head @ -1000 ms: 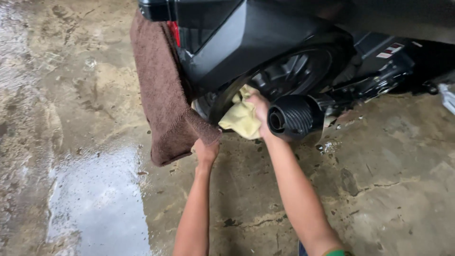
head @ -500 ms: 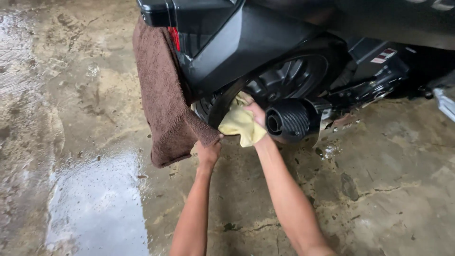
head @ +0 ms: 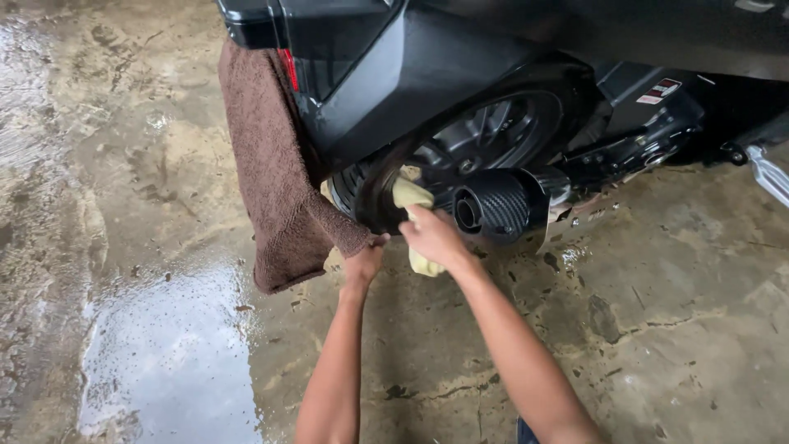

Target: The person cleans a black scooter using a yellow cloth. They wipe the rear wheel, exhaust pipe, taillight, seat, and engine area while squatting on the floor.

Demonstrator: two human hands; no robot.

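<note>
your right hand [head: 433, 236] clamps a yellow cloth [head: 411, 197] against the rear wheel [head: 485, 136].
your left hand [head: 364, 261] pinches the brown towel [head: 275, 181]; a white-and-red sticker [head: 660, 90] sits upper right.

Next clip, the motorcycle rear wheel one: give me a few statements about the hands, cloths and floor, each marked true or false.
1. The right hand presses a yellow cloth against the rear wheel. True.
2. The left hand grips the exhaust pipe. False: it holds the lower corner of the brown towel.
3. The brown towel lies flat on the floor. False: it hangs from the motorcycle's tail.
4. A puddle sits on the concrete floor to the left of the arms. True.
</note>
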